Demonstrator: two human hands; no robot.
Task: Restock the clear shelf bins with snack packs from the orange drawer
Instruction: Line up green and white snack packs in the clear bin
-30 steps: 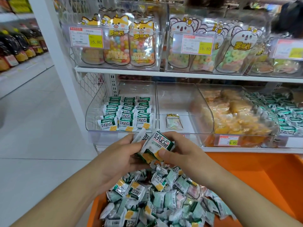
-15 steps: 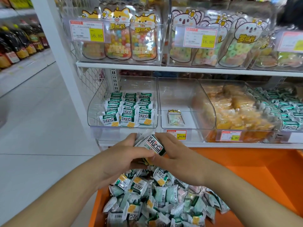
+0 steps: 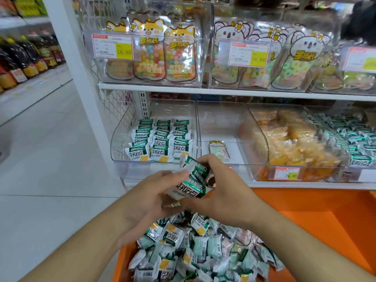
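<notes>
Hands meet above the orange drawer (image 3: 317, 216): left hand (image 3: 146, 198) and right hand (image 3: 225, 196) both clamped on a small stack of green-and-white snack packs (image 3: 190, 181), squaring them up just below the shelf edge. Progress, my read: left clear bin (image 3: 120, 143) approx half stocked w/ three neat rows of the same packs, so more stacks needed there; middle bin (image 3: 230, 123) nearly bare, one small pale pouch (image 3: 218, 152) lying in it. Loose pile in drawer (image 3: 193, 253) is big, plenty left to move. Around: orange-wrapped snacks bin (image 3: 293, 143) to the right looks full, further green packs at far right, blurred. Candy pouches (image 3: 164, 53) on upper shelf. Upper shelf overhangs the bins, so stack prob goes in low over the front lip.
</notes>
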